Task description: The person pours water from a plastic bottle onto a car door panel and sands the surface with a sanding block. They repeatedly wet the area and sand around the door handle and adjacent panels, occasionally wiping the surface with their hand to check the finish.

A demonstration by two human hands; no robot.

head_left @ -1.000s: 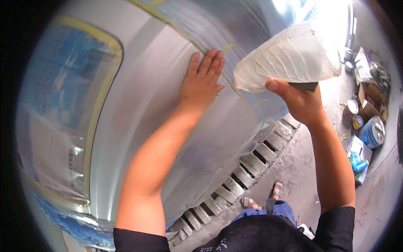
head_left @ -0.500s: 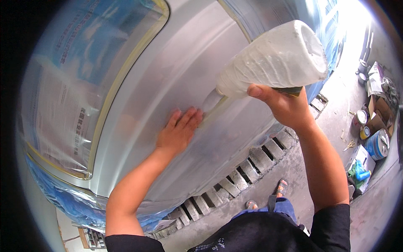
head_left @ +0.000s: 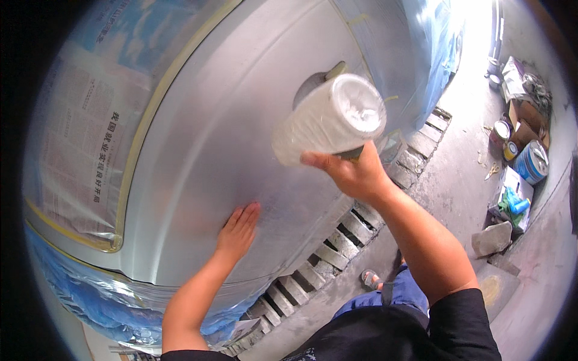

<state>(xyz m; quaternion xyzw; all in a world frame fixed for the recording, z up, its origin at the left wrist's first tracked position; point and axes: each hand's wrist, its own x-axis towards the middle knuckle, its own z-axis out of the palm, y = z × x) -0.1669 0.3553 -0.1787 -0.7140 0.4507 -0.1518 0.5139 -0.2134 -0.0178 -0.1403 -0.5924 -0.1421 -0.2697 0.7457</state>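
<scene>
My left hand (head_left: 238, 231) lies flat on the silver-grey car body panel (head_left: 198, 156), fingers stretched out and close together. Gripped in my right hand (head_left: 355, 174) is a cloudy white plastic bottle (head_left: 325, 120), its base tipped up toward me and to the right. The bottle's other end points at the panel and is hidden from me. A dark, thin-edged thing shows between my right palm and the bottle; I cannot make out its kind. Just beyond the bottle is a rounded recess (head_left: 308, 87) in the panel.
Taped newspaper (head_left: 84, 144) covers the window at left. Blue plastic film (head_left: 436, 54) wraps the far end, more hangs at lower left. A slatted floor grate (head_left: 310, 277) runs beneath the car. At right stand paint cans (head_left: 531, 162), a cardboard box (head_left: 530, 120) and scissors (head_left: 492, 171).
My right hand has moved left with the bottle, uncovering the recess beyond it. My left hand has slid nearer along the panel. The whole view has shifted somewhat.
</scene>
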